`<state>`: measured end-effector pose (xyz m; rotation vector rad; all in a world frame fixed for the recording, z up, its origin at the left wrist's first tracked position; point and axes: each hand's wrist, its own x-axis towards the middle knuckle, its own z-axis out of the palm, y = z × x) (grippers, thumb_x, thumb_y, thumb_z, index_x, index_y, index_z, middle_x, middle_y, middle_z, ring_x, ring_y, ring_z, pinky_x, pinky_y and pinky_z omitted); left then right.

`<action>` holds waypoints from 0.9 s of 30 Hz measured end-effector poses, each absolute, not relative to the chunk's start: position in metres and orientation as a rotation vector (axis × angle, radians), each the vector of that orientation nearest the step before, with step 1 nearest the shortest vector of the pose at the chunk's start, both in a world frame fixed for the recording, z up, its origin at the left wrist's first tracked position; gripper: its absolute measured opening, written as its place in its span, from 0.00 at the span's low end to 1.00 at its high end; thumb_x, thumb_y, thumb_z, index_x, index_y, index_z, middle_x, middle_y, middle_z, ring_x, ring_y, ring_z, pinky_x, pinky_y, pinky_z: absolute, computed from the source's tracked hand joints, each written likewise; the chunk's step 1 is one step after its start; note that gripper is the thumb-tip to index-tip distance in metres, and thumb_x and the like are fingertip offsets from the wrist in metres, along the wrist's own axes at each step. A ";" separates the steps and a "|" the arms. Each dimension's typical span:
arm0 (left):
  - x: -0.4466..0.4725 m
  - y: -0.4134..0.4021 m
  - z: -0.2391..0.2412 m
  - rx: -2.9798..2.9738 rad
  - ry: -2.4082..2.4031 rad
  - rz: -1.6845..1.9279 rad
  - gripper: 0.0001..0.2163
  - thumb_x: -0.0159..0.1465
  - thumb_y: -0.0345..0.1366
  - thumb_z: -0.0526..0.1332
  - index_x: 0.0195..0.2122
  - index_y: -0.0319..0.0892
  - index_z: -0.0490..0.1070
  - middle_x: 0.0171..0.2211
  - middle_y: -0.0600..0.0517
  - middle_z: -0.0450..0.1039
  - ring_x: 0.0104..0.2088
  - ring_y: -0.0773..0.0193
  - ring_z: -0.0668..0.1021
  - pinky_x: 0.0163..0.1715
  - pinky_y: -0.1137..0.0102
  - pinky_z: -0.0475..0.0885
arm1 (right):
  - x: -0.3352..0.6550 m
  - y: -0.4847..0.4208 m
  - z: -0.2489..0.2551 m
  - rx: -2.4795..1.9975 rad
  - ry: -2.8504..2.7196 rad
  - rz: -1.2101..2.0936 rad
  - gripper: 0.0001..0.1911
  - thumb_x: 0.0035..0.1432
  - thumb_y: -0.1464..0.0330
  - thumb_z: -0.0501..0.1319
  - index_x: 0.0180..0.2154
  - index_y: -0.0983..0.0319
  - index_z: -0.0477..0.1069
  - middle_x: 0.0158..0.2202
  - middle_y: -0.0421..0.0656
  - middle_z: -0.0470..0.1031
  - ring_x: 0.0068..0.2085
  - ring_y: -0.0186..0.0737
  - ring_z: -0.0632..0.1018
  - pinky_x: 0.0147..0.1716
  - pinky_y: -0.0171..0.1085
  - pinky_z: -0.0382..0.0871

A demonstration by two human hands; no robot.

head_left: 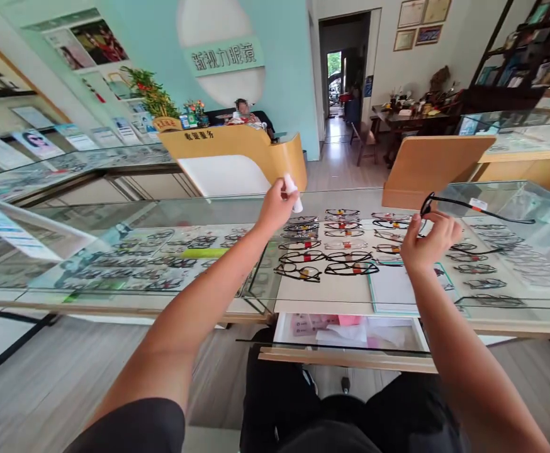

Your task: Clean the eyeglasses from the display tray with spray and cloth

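Note:
My left hand (277,204) is closed around a small white bottle (291,190), held tilted above the glass counter (209,207). Over to the right, my right hand (430,239) pinches a pair of dark-framed eyeglasses (476,206) near the lens end. One temple with a small white tag sticks out to the right. The lenses are mostly hidden by my fingers. Under the glass below both hands lie rows of eyeglasses (349,257), some with red or orange stickers.
An open drawer (343,360) with papers and pink packets juts out before my lap. A wooden board (435,167) rises at the counter's far right. Beyond stands a yellow service desk (228,146) with a person (249,116) behind it. A doorway (343,75) opens at the back.

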<state>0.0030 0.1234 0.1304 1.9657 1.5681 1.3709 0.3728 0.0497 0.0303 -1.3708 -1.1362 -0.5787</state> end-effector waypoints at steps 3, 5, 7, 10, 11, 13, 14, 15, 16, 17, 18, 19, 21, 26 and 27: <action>-0.050 0.110 0.104 1.861 1.794 1.230 0.18 0.69 0.36 0.62 0.59 0.41 0.73 0.58 0.44 0.81 0.50 0.56 0.83 0.56 0.61 0.78 | 0.376 0.039 0.029 -1.380 -1.144 -0.588 0.14 0.74 0.55 0.57 0.43 0.58 0.71 0.46 0.56 0.80 0.52 0.62 0.75 0.54 0.60 0.64; -0.074 0.101 0.084 1.813 1.853 1.176 0.18 0.68 0.35 0.61 0.59 0.40 0.73 0.57 0.42 0.82 0.50 0.54 0.83 0.56 0.60 0.78 | 0.377 0.030 0.029 -1.388 -1.145 -0.590 0.15 0.74 0.54 0.56 0.43 0.58 0.71 0.45 0.57 0.80 0.52 0.63 0.75 0.53 0.61 0.64; -0.089 0.096 0.066 1.781 1.889 1.130 0.18 0.68 0.35 0.62 0.58 0.40 0.74 0.54 0.42 0.83 0.49 0.53 0.84 0.55 0.60 0.78 | 0.377 0.022 0.028 -1.394 -1.153 -0.593 0.15 0.73 0.54 0.56 0.43 0.58 0.71 0.45 0.57 0.79 0.52 0.63 0.74 0.53 0.61 0.63; -0.098 0.093 0.047 1.777 1.895 1.074 0.18 0.67 0.37 0.62 0.58 0.40 0.74 0.53 0.42 0.84 0.50 0.54 0.84 0.55 0.62 0.77 | 0.375 0.009 0.028 -1.396 -1.173 -0.588 0.15 0.73 0.54 0.56 0.43 0.58 0.71 0.45 0.56 0.79 0.51 0.63 0.74 0.53 0.61 0.63; -0.099 0.093 0.043 1.785 1.890 1.059 0.18 0.67 0.38 0.63 0.57 0.41 0.75 0.54 0.42 0.84 0.50 0.54 0.84 0.54 0.62 0.77 | 0.374 0.005 0.028 -1.398 -1.178 -0.581 0.15 0.73 0.53 0.57 0.43 0.58 0.71 0.45 0.56 0.80 0.51 0.63 0.74 0.53 0.61 0.63; -0.098 0.092 0.038 1.804 1.880 1.036 0.18 0.66 0.41 0.64 0.55 0.42 0.75 0.54 0.42 0.84 0.50 0.53 0.84 0.54 0.63 0.77 | 0.372 -0.001 0.028 -1.399 -1.182 -0.573 0.16 0.73 0.53 0.57 0.42 0.58 0.72 0.45 0.56 0.81 0.51 0.63 0.75 0.53 0.60 0.63; -0.098 0.092 0.037 1.814 1.881 1.027 0.18 0.66 0.43 0.66 0.55 0.42 0.75 0.54 0.42 0.84 0.50 0.53 0.84 0.53 0.63 0.77 | 0.371 -0.004 0.028 -1.398 -1.182 -0.575 0.16 0.73 0.53 0.57 0.42 0.58 0.72 0.46 0.56 0.81 0.50 0.62 0.75 0.53 0.60 0.63; -0.097 0.091 0.036 1.824 1.886 1.019 0.19 0.65 0.44 0.66 0.55 0.42 0.75 0.54 0.42 0.84 0.49 0.53 0.84 0.53 0.63 0.77 | 0.370 -0.005 0.028 -1.395 -1.183 -0.579 0.15 0.73 0.53 0.58 0.42 0.58 0.72 0.46 0.55 0.82 0.50 0.62 0.75 0.52 0.59 0.63; -0.097 0.089 0.036 1.833 1.899 1.015 0.20 0.65 0.45 0.67 0.55 0.43 0.75 0.54 0.42 0.84 0.50 0.53 0.84 0.53 0.63 0.77 | 0.370 -0.006 0.028 -1.392 -1.183 -0.585 0.15 0.73 0.54 0.58 0.43 0.58 0.72 0.46 0.55 0.82 0.50 0.62 0.75 0.52 0.58 0.63; -0.098 0.087 0.038 1.841 1.922 1.013 0.20 0.65 0.46 0.67 0.55 0.43 0.75 0.54 0.43 0.83 0.50 0.53 0.84 0.54 0.64 0.77 | 0.370 -0.007 0.027 -1.390 -1.185 -0.589 0.15 0.73 0.54 0.58 0.43 0.58 0.72 0.46 0.55 0.82 0.50 0.61 0.75 0.52 0.58 0.63; -0.100 0.085 0.040 1.846 1.957 1.012 0.20 0.65 0.46 0.67 0.55 0.44 0.75 0.53 0.43 0.83 0.52 0.54 0.83 0.55 0.64 0.76 | 0.370 -0.007 0.027 -1.389 -1.186 -0.591 0.15 0.73 0.54 0.59 0.43 0.58 0.72 0.46 0.55 0.82 0.50 0.61 0.75 0.52 0.58 0.62; -0.103 0.083 0.042 1.847 2.004 1.009 0.19 0.65 0.45 0.67 0.54 0.44 0.75 0.53 0.44 0.83 0.53 0.54 0.83 0.57 0.64 0.75 | 0.370 -0.006 0.026 -1.388 -1.189 -0.589 0.15 0.73 0.54 0.59 0.43 0.58 0.72 0.46 0.55 0.82 0.50 0.61 0.75 0.52 0.57 0.62; -0.113 0.077 0.048 1.827 2.135 0.988 0.16 0.65 0.44 0.66 0.52 0.45 0.75 0.50 0.44 0.83 0.56 0.51 0.82 0.60 0.62 0.73 | 0.370 -0.006 0.026 -1.387 -1.191 -0.577 0.15 0.73 0.54 0.59 0.43 0.58 0.72 0.46 0.55 0.82 0.50 0.61 0.75 0.52 0.57 0.62; -0.144 0.060 0.054 1.694 2.457 0.756 0.13 0.53 0.41 0.72 0.36 0.44 0.74 0.38 0.41 0.82 0.52 0.36 0.82 0.57 0.50 0.73 | 0.366 -0.006 0.029 -1.364 -1.181 -0.552 0.15 0.73 0.54 0.59 0.43 0.58 0.72 0.47 0.55 0.83 0.50 0.62 0.75 0.52 0.57 0.61; -0.148 0.057 0.053 1.673 2.485 0.696 0.13 0.51 0.41 0.74 0.33 0.45 0.73 0.35 0.41 0.82 0.50 0.34 0.82 0.55 0.49 0.74 | 0.365 -0.007 0.030 -1.362 -1.184 -0.548 0.15 0.73 0.54 0.59 0.42 0.58 0.73 0.47 0.55 0.83 0.50 0.61 0.75 0.52 0.57 0.61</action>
